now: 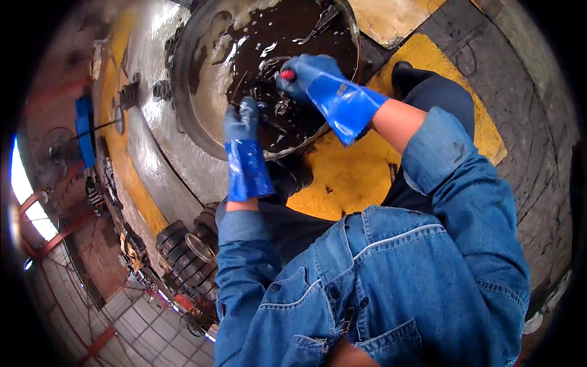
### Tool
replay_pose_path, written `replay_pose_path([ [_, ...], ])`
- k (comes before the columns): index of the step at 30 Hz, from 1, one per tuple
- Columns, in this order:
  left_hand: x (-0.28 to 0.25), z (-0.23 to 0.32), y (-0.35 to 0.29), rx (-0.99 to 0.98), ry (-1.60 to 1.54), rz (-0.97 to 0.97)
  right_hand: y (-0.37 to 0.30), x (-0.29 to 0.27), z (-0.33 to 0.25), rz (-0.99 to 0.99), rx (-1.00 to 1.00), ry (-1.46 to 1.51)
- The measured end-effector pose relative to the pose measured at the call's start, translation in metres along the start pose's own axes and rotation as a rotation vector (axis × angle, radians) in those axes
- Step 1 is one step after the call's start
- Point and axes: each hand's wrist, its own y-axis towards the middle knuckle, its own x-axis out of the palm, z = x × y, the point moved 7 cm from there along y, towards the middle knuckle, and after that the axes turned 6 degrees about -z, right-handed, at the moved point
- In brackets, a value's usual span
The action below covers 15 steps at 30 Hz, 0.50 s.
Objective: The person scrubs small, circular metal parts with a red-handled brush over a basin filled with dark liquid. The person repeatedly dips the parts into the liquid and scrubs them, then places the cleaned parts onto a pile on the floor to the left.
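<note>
In the upper middle of the frame, the right hand [310, 74] reaches up and leftward over a round basin [197, 116] of dark liquid [275, 27], its forearm slanting in from the right. Its grip is curled around a red-ended object [287, 74], which shows at the fist's left side. Lower and to the left, the left hand [241, 121] points upward over the basin's near edge, forearm nearly vertical; blur hides whether its grip pinches anything.
</note>
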Motion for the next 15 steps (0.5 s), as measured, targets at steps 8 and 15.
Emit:
replay_pose_path([
  [8, -0.041, 0.008, 0.011, -0.188, -0.213, -0.131, -0.001, -0.02, -0.024, -0.22, -0.048, 0.105],
  [15, -0.027, 0.025, -0.01, -0.144, -0.174, -0.287, -0.005, 0.006, -0.059, -0.112, -0.493, -0.066],
])
